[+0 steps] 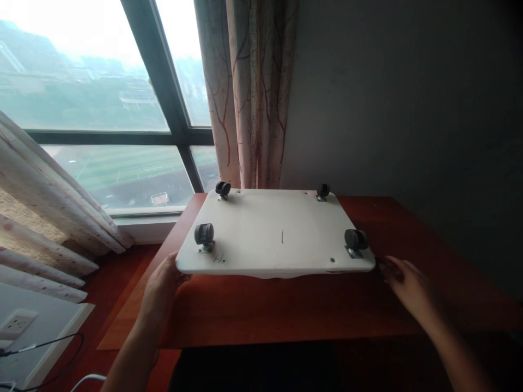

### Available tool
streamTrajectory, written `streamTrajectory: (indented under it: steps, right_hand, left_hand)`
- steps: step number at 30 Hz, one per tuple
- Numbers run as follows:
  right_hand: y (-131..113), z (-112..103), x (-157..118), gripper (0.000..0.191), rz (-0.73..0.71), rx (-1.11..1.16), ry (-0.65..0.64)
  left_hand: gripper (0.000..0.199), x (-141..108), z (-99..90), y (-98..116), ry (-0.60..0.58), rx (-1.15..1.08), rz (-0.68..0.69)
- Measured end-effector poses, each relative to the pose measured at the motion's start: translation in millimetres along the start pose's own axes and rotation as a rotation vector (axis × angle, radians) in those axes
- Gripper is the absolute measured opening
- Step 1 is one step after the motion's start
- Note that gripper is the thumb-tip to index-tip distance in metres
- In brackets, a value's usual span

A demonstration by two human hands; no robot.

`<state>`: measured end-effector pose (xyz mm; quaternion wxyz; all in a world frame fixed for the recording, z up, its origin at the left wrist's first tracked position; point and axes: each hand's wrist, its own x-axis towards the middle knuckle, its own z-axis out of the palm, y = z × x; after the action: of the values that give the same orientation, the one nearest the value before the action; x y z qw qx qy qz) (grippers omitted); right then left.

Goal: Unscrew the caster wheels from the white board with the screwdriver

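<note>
A white board (pixel 261 228) with rounded corners lies over the wooden table, its caster side facing up. Black twin-wheel casters stick up near its corners: a near-left caster (pixel 204 234), a near-right caster (pixel 355 239), a far-left caster (pixel 223 189) and a far-right caster (pixel 323 191). My left hand (pixel 162 279) grips the near-left corner, fingers curling under the edge. At the near-right corner, my right hand (pixel 402 280) is closed with its fingertips on the edge; shadow partly hides them. Small dark marks and screws show on the white surface.
The reddish-brown table (pixel 278 310) extends beyond the board on both sides. Behind it hang a patterned curtain (pixel 257 98) and a grey wall (pixel 388 109). A window (pixel 81 92) is at the left. Cables (pixel 77 348) and a wall socket (pixel 18 322) sit at lower left.
</note>
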<state>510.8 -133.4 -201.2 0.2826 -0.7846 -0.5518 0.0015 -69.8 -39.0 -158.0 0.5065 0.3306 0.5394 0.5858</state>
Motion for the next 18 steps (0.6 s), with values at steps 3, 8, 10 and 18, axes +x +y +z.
streamTrajectory:
  steps: [3, 8, 10, 18]
  right_hand:
    - [17, 2, -15, 0.061, -0.053, -0.189, 0.034]
    - [28, 9, -20, 0.053, -0.082, -0.255, -0.008]
    - [29, 12, -17, 0.051, -0.091, -0.267, -0.035]
    - [12, 7, -1, 0.053, 0.000, -0.127, 0.045]
  left_hand:
    - [0.048, -17, -8.5, 2, -0.049, 0.091, -0.034]
    - [0.044, -51, -3.1, 5, -0.201, 0.273, 0.014]
    - [0.042, -62, 7.3, 4, -0.243, 0.322, 0.051]
    - [0.041, -90, 63.8, -19, -0.435, 0.228, 0.114]
